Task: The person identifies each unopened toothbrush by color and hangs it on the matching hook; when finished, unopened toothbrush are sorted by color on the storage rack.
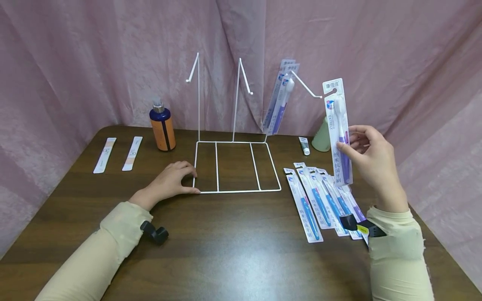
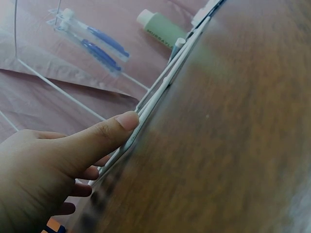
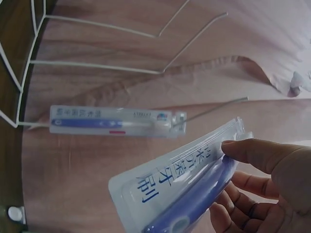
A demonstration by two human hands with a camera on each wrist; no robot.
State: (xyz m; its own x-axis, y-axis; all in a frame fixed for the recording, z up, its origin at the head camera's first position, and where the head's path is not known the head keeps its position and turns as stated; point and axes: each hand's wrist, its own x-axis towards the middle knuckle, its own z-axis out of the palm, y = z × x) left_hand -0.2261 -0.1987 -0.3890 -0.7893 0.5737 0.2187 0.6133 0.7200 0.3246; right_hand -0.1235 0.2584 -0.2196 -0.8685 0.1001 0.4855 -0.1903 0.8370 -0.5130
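Note:
My right hand pinches a packaged purple toothbrush by its edge, upright above the table, thumb on the front of the pack. Its hook-slot end points up, right of the tip of the rack's right prong. My left hand holds the front left corner of a white wire display rack, thumb on the front wire and fingers around the side. Two purple toothbrush packs hang far back on the rack's right prong. The left and middle prongs carry nothing.
Several packaged toothbrushes, blue and purple, lie fanned out on the right of the table. Behind them are a small tube and a green bottle. An orange bottle and two paper sachets are at the left.

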